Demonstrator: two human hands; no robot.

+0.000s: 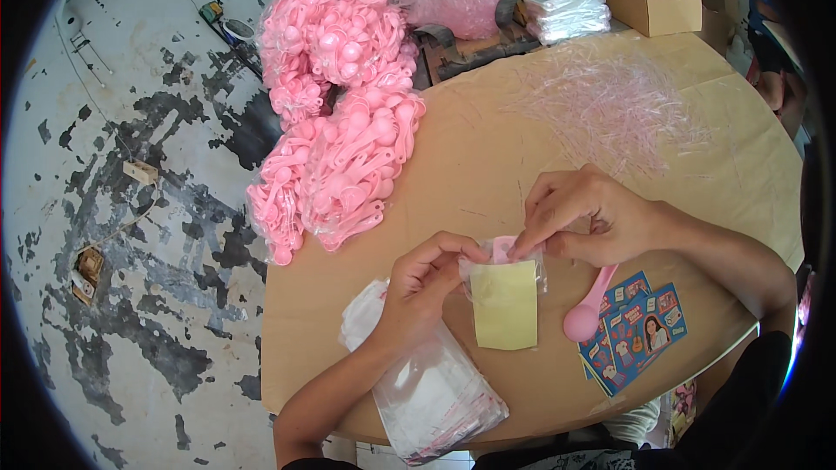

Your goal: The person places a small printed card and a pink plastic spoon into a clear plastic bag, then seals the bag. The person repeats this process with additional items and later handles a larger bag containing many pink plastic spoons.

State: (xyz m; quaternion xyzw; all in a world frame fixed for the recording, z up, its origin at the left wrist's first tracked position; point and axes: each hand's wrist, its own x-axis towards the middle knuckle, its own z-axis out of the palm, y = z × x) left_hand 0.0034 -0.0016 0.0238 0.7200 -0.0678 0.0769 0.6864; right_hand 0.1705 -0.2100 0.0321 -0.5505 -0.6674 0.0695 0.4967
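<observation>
Between my two hands is a small clear plastic bag (541, 277), with a plain yellow card (506, 309) and the end of a pink spoon handle (502, 247) at its top. My left hand (424, 283) pinches the bag's left upper edge. Fingertips of my right hand (588, 216) are closed at the upper right edge, by the handle end. Just below my right hand lies a pink measuring spoon (583, 320), touching a few blue printed cards (640, 335). Under my left forearm rests a stack of clear plastic bags (440, 392).
Bulging clear bags of pink spoons (353, 152) line the table's left edge. Thin clear plastic strips (614, 109) lie scattered at the far right of the brown-covered table (453, 196). Behind them stand wrapped packs (568, 13) and an open cardboard box (649, 2).
</observation>
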